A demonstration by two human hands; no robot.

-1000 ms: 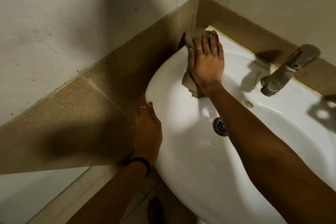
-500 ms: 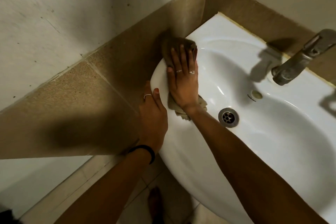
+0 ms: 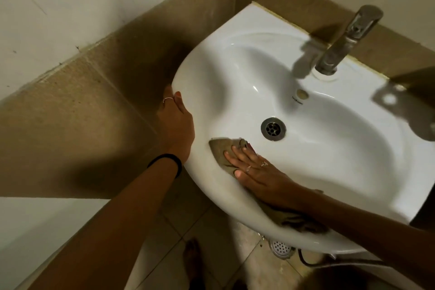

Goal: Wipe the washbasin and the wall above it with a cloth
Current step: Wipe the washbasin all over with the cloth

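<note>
1. Washbasin [image 3: 235, 59], white, sits in the tiled corner, and your cloth [image 3: 220, 152] now lies on its near front rim; a second ago it was up in the back corner against the brown tile [image 3: 82, 106].
2. Your right hand [image 3: 256, 176] has swept down the left rim toward you, and the view has swung to show more of the bowl and the drain [image 3: 273, 129].
3. Your right hand presses flat on the cloth, fingers straight and spread; the cloth's tail trails under your wrist over the front edge.
4. Your left hand [image 3: 175, 125] stays on the basin's outer left edge, thumb on the rim; its fingers are hidden behind, so you cannot tell how they curl.
5. Your tap [image 3: 348, 40] stands at the back right.
</note>
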